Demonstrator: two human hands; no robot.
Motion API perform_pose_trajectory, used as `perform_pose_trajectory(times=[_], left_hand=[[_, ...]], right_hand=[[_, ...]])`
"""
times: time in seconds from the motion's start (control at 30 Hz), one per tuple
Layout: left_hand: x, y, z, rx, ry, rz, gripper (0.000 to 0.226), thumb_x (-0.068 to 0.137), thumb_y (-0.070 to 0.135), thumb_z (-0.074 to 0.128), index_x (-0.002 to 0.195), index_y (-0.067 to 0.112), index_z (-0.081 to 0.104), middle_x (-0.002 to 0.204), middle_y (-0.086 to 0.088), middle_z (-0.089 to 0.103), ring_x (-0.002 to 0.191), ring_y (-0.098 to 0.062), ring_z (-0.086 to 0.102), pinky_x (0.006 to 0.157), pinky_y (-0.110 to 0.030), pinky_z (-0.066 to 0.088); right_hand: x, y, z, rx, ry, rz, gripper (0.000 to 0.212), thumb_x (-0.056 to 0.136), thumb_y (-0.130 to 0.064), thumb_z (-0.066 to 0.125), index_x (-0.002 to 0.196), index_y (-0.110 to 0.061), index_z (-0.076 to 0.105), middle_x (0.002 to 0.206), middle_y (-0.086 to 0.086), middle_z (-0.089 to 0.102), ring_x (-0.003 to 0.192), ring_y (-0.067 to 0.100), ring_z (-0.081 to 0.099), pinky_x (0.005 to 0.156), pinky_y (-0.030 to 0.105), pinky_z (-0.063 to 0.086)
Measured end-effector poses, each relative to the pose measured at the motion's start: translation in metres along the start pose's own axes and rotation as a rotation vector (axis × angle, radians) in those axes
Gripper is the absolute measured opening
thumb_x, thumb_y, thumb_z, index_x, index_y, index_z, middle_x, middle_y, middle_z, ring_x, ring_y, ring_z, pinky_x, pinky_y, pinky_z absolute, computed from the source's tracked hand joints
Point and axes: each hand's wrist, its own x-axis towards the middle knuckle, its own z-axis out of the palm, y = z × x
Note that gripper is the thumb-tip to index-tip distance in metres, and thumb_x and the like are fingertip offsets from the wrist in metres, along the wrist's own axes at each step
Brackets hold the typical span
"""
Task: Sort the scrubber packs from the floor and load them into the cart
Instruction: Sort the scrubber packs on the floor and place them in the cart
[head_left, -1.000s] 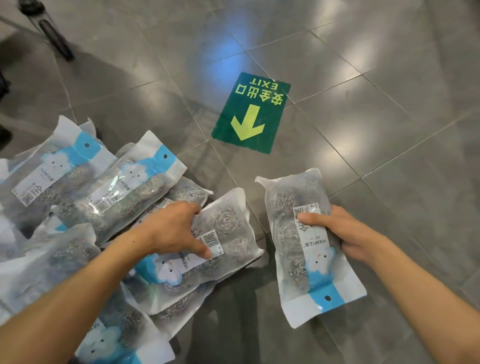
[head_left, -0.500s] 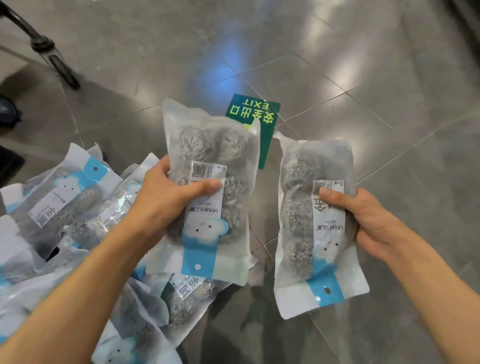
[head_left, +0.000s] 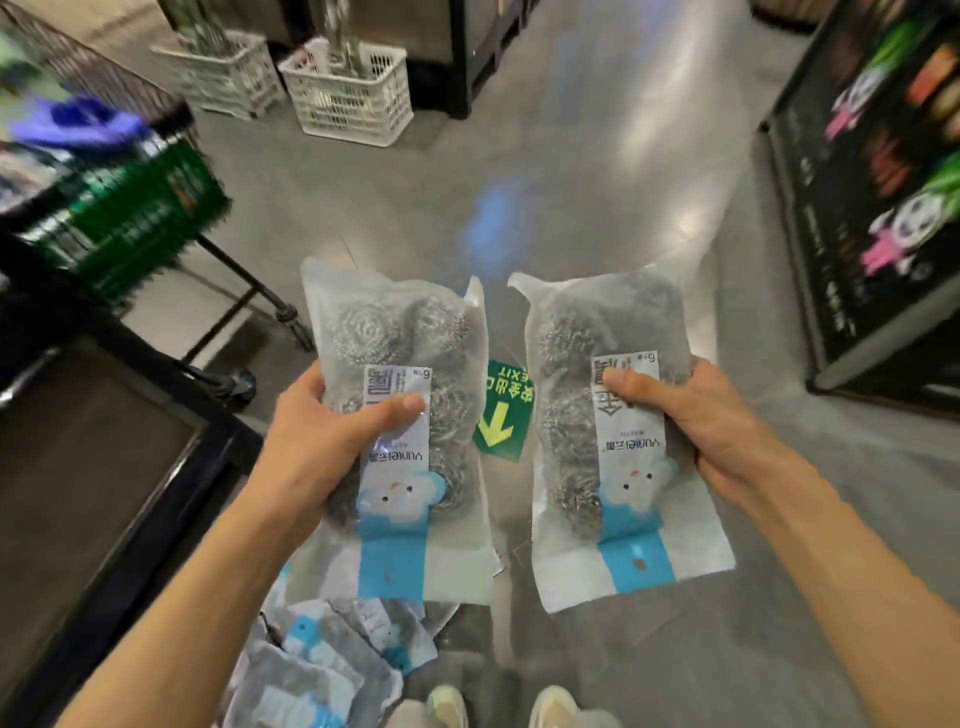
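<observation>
My left hand (head_left: 322, 431) grips one clear pack of steel scrubbers (head_left: 410, 332) with a blue and white label, thumb across its front. My right hand (head_left: 696, 415) grips a second pack (head_left: 566, 364) the same way. Both packs are held upright, side by side, well above the floor. Several more scrubber packs (head_left: 322, 660) lie in a heap on the floor near my feet. The black cart (head_left: 104, 467) stands at the left, its flat lower deck beside my left arm, with a wire basket (head_left: 104, 93) higher up.
A green exit sign sticker (head_left: 501, 415) lies on the grey tile floor between the packs. Two white plastic crates (head_left: 348, 93) stand at the back. A dark display stand (head_left: 883, 208) runs along the right. My shoes (head_left: 498, 706) show at the bottom edge.
Both hands lifted their packs up off the floor and the view rose with them. The heap of packs dropped to the bottom of the view; the cart and shelves came into sight.
</observation>
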Motion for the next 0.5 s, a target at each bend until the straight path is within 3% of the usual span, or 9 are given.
perform_pose_trajectory(times=[0.13,0.23,0.3,0.4,0.5], left_hand=[[-0.060,0.151,-0.028,-0.045,0.013,0.050,0.044,0.065,0.017,0.089,0.105,0.011,0.073,0.089,-0.007,0.080,0.077,-0.024,0.076,0.071,-0.040,0.060],[-0.092,0.228,-0.042,-0.075,-0.029,0.101,0.058,0.056,0.023,0.092,0.110,0.013,0.072,0.095,-0.008,0.080,0.084,-0.027,0.078,0.075,-0.040,0.060],[-0.108,0.259,-0.052,-0.079,-0.038,0.126,0.064,0.055,0.023,0.096,0.113,0.015,0.070,0.098,-0.006,0.080,0.088,-0.025,0.078,0.079,-0.041,0.059],[-0.128,0.297,-0.068,-0.134,-0.026,0.188,0.057,0.059,0.022,0.089,0.113,0.016,0.070,0.096,-0.002,0.081,0.083,-0.019,0.078,0.067,-0.031,0.059],[-0.145,0.317,-0.088,-0.172,0.011,0.209,0.053,0.057,0.022,0.088,0.107,0.018,0.072,0.092,0.001,0.081,0.082,-0.017,0.078,0.066,-0.030,0.059]], right_hand=[[-0.072,-0.149,0.027,-0.089,-0.043,-0.066,0.046,0.070,-0.025,0.084,0.112,-0.010,0.071,0.099,0.009,0.080,0.089,0.024,0.077,0.077,0.036,0.062],[-0.115,-0.222,0.044,-0.087,0.018,-0.120,0.041,0.070,-0.023,0.084,0.108,-0.013,0.071,0.095,0.005,0.080,0.087,0.022,0.078,0.068,0.028,0.060],[-0.139,-0.252,0.056,-0.095,0.053,-0.146,0.049,0.064,-0.027,0.086,0.108,-0.015,0.070,0.094,0.004,0.081,0.086,0.021,0.078,0.070,0.030,0.061],[-0.163,-0.288,0.071,-0.056,0.106,-0.184,0.052,0.064,-0.028,0.088,0.112,-0.017,0.068,0.097,0.005,0.080,0.089,0.024,0.078,0.080,0.040,0.062],[-0.179,-0.308,0.084,-0.052,0.123,-0.228,0.048,0.068,-0.025,0.088,0.111,-0.017,0.068,0.095,0.004,0.081,0.085,0.022,0.078,0.074,0.037,0.063]])
